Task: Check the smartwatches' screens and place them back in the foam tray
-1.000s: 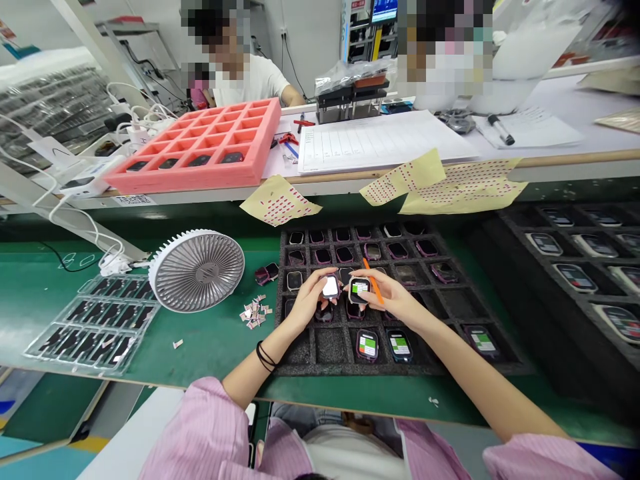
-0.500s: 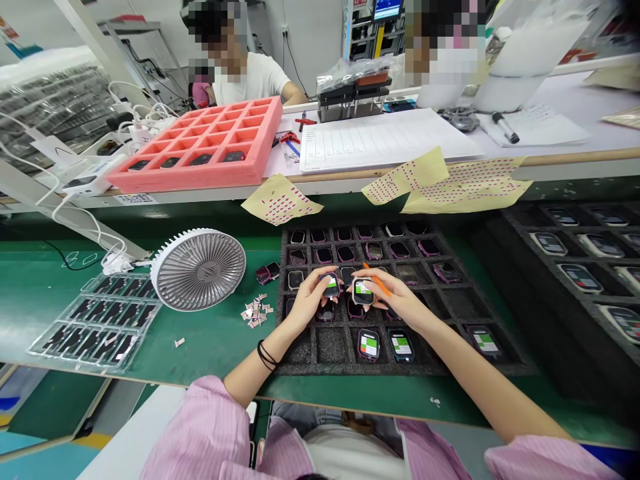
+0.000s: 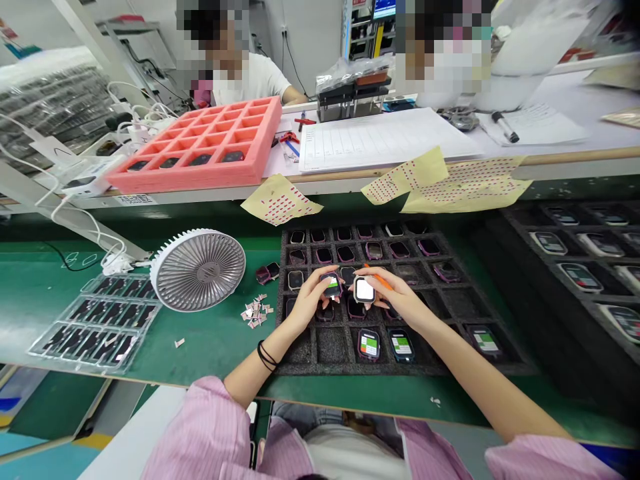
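Both hands are over a black foam tray [image 3: 331, 347] with several smartwatch bodies in its pockets. My left hand [image 3: 313, 293] is closed on a purple-rimmed smartwatch [image 3: 331, 285] whose screen shows green and white. Closed around a light-rimmed smartwatch [image 3: 364, 291] with a plain white screen is my right hand [image 3: 393, 293]. An orange stick-like tool [image 3: 379, 277] is also held in the right hand, slanting across the fingers. Nearer the front edge, two watches with lit screens, one purple-rimmed [image 3: 369, 345] and one dark blue [image 3: 401, 345], lie in the tray.
A white fan [image 3: 199, 270] stands left of the tray, near a pile of small tabs [image 3: 256, 311] and a clear plastic tray [image 3: 95, 320]. Another foam tray [image 3: 540, 267] is at right. A pink foam tray [image 3: 200, 177] rests on the shelf; people sit beyond.
The screen of the watch in my right hand has turned from green and white to plain white. Both hands have barely moved.
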`<state>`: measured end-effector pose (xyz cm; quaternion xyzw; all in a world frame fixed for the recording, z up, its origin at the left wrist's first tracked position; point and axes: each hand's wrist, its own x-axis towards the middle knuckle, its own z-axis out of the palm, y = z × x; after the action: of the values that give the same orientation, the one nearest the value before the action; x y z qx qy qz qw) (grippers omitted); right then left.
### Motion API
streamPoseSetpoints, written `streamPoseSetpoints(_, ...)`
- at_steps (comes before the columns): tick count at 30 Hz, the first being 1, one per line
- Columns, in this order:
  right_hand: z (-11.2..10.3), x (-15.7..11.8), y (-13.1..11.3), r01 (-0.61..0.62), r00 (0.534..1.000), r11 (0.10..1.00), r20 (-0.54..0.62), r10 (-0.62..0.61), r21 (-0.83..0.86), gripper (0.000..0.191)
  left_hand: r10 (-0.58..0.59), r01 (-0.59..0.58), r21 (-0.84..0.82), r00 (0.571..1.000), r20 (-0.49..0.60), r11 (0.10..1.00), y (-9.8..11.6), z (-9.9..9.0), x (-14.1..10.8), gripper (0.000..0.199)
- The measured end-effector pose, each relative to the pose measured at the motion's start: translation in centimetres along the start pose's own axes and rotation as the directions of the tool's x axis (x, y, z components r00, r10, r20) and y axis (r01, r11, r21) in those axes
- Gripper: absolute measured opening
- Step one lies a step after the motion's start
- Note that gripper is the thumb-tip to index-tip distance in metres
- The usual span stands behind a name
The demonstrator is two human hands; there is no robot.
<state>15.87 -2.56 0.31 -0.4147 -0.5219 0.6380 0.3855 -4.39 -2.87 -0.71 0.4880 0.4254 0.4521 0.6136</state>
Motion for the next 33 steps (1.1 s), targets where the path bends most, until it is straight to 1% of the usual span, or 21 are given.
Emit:
streamPoseSetpoints(3, -0.1, 0.2, 0.4, -0.009, 1.000, 1.000, -0.006, 0.009, -0.015, 0.040, -0.018, 0.018, 0.004, 1.000, -0.008, 1.000, -0.1, 0.0, 0.1, 0.041)
streamPoseSetpoints(7, -0.4, 0.6, 1.4, 0.058, 0.998, 0.998, 0.019, -0.058, 0.008, 0.044, -0.016, 0.016, -0.020, 1.000, 0.010, 1.000, -0.6, -0.3, 0.3, 0.042)
streamPoseSetpoints(10, -0.6, 0.6, 1.9, 0.077, 0.997, 0.997, 0.022, -0.077, 0.021, 0.047, 0.006, -0.005, -0.036, 0.999, 0.036, 0.999, -1.0, -0.4, 0.5, 0.054)
streamPoseSetpoints(12, -0.6, 0.5, 1.9, 0.073, 0.997, 0.997, 0.026, -0.074, 0.010, 0.051, 0.028, -0.027, -0.027, 0.999, 0.036, 0.999, -1.1, -0.4, 0.5, 0.064)
streamPoseSetpoints(14, -0.6, 0.3, 1.8, 0.067, 0.998, 0.998, 0.022, -0.067, -0.010, 0.052, 0.038, -0.038, -0.012, 0.999, 0.031, 0.999, -1.1, -0.4, 0.5, 0.069)
streamPoseSetpoints(16, -0.5, 0.3, 1.6, 0.056, 0.998, 0.998, -0.001, -0.056, -0.013, 0.049, 0.039, -0.039, 0.010, 0.999, 0.018, 0.999, -1.0, -0.3, 0.5, 0.064)
streamPoseSetpoints(19, -0.3, 0.3, 1.2, 0.039, 0.999, 0.999, -0.029, -0.038, 0.013, 0.040, 0.038, -0.037, 0.042, 0.999, -0.013, 0.998, -0.7, -0.3, 0.4, 0.049)
streamPoseSetpoints(24, -0.1, 0.3, 0.6, 0.017, 0.999, 1.000, -0.037, -0.016, 0.011, 0.038, 0.015, -0.012, 0.067, 0.999, -0.044, 0.998, -0.5, -0.3, 0.3, 0.036)
streamPoseSetpoints(26, -0.1, 0.3, 0.6, 0.009, 0.999, 1.000, -0.040, -0.010, -0.005, 0.037, 0.001, 0.001, 0.073, 0.999, -0.035, 0.997, -0.4, -0.2, 0.3, 0.034)
streamPoseSetpoints(29, -0.1, 0.4, 0.9, 0.039, 0.997, 0.998, -0.063, -0.042, -0.044, 0.038, -0.001, 0.000, 0.070, 1.000, 0.009, 0.998, -0.3, -0.1, 0.3, 0.036)
streamPoseSetpoints(33, -0.1, 0.3, 1.1, 0.076, 0.996, 0.991, -0.037, -0.080, -0.107, 0.043, 0.044, -0.047, 0.052, 0.997, 0.065, 0.998, -0.6, 0.0, 0.4, 0.049)
